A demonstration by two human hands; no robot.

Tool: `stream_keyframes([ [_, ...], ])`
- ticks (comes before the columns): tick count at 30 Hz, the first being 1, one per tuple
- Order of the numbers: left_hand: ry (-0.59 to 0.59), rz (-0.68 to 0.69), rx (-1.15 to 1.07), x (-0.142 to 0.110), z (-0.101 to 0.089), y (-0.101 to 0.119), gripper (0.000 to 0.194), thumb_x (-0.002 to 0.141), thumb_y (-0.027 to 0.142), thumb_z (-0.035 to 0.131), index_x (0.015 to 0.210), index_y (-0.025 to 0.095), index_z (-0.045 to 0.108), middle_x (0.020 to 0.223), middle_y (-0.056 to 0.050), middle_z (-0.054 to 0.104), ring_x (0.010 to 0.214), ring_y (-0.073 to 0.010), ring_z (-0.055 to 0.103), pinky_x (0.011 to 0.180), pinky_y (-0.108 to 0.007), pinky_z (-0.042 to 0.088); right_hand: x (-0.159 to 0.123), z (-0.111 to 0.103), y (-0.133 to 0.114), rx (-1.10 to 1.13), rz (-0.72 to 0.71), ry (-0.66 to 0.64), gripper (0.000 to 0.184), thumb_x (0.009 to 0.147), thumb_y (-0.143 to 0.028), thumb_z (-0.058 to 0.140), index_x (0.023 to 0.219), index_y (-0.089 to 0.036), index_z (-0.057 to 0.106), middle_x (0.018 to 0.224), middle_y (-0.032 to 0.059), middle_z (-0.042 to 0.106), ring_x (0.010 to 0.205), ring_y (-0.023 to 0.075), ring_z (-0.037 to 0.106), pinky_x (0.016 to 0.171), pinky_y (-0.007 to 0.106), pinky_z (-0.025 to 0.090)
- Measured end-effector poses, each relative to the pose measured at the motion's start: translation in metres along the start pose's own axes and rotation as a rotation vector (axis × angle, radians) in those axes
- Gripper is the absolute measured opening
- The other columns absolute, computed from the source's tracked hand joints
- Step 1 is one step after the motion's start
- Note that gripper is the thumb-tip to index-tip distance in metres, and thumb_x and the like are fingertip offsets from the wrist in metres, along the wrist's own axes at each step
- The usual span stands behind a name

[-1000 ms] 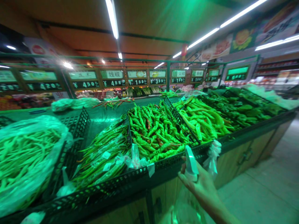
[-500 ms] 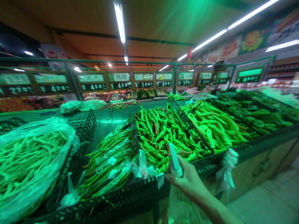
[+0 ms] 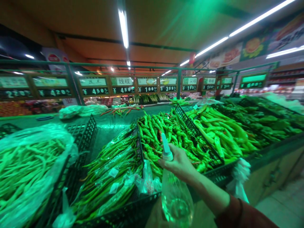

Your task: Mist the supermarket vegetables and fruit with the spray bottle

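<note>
Spray bottle held before the peppers

The right hand [image 3: 179, 162] has its fingers closed round the neck of a clear, pale-topped plastic spray bottle [image 3: 177, 201], upright just in front of the twisted green peppers [image 3: 158, 125]. Long, thin green vegetables in clear wrapping [image 3: 110, 169] lie left of it. The left hand's grip I can't tell.
</note>
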State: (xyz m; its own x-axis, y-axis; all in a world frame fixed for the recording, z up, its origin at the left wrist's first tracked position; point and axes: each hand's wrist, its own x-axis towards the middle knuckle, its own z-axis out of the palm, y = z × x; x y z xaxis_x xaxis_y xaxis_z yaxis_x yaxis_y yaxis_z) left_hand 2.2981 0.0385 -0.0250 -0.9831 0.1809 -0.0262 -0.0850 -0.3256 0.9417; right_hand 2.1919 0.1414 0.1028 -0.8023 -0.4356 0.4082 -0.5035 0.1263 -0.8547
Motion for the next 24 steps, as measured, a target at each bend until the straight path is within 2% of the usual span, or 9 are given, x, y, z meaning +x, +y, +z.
stream_keyframes([
  [2,0.01,0.044,0.034,0.008,-0.007,0.006,0.041,0.087,0.043,0.062,0.118,0.016,0.061,0.113,-0.009,0.069,0.098,-0.0215,0.067,0.086,-0.043,0.055,0.015,0.003,-0.002,0.014,-0.009,-0.008,0.027,0.065,-0.03,0.07,0.085,-0.019,0.057,0.068,-0.0047,0.054,0.061,0.0136,0.046,0.059,0.026,0.038],
  [5,0.004,0.097,0.06,0.022,-0.018,0.012,0.065,0.067,0.05,0.079,0.119,0.015,0.062,0.103,-0.009,0.073,0.092,-0.0246,0.068,0.075,-0.037,0.055,0.037,0.007,-0.004,0.015,-0.025,-0.016,0.027,0.063,-0.032,0.074,0.079,-0.019,0.056,0.066,-0.005,0.053,0.061,0.013,0.045,0.058,0.026,0.037],
  [8,0.009,0.161,0.069,0.036,-0.027,0.016,0.079,0.053,0.058,0.083,0.116,0.013,0.063,0.095,-0.01,0.075,0.088,-0.0268,0.067,0.059,-0.029,0.048,0.055,0.01,-0.006,0.004,-0.045,-0.007,0.024,0.063,-0.031,0.072,0.077,-0.019,0.056,0.065,-0.0055,0.053,0.061,0.0126,0.044,0.058,0.026,0.036],
  [12,0.028,0.243,0.053,0.049,-0.039,0.019,0.084,0.057,0.061,0.08,0.121,0.012,0.059,0.09,-0.009,0.074,0.066,-0.0175,0.061,0.048,-0.024,0.037,0.074,0.012,-0.006,-0.007,-0.07,0.032,0.026,0.063,-0.034,0.072,0.076,-0.019,0.056,0.065,-0.0058,0.051,0.062,0.0129,0.045,0.059,0.026,0.035],
  [15,0.029,0.229,0.042,0.053,-0.043,0.025,0.079,0.063,0.06,0.076,0.123,0.012,0.058,0.092,-0.009,0.072,0.056,-0.011,0.05,0.048,-0.024,0.036,0.089,0.012,0.0,-0.011,-0.079,0.044,0.029,0.062,-0.038,0.074,0.075,-0.019,0.057,0.065,-0.0054,0.053,0.062,0.0131,0.047,0.059,0.026,0.036],
  [19,0.084,0.193,-0.046,0.055,-0.04,0.032,0.07,0.066,0.052,0.077,0.121,0.013,0.059,0.096,-0.007,0.07,0.062,-0.01,0.049,0.053,-0.023,0.038,0.104,0.009,0.012,-0.004,-0.078,0.055,0.026,0.064,-0.038,0.072,0.073,-0.019,0.056,0.062,-0.0054,0.052,0.059,0.0127,0.047,0.056,0.026,0.036],
  [24,0.12,0.238,-0.146,0.061,-0.031,0.036,0.056,0.069,0.038,0.077,0.118,0.015,0.061,0.088,-0.004,0.07,0.061,-0.0091,0.049,0.057,-0.024,0.038,0.11,0.0,0.019,0.0,-0.063,0.109,0.028,0.064,-0.04,0.072,0.075,-0.02,0.056,0.062,-0.0053,0.053,0.06,0.0141,0.05,0.057,0.026,0.037],
])
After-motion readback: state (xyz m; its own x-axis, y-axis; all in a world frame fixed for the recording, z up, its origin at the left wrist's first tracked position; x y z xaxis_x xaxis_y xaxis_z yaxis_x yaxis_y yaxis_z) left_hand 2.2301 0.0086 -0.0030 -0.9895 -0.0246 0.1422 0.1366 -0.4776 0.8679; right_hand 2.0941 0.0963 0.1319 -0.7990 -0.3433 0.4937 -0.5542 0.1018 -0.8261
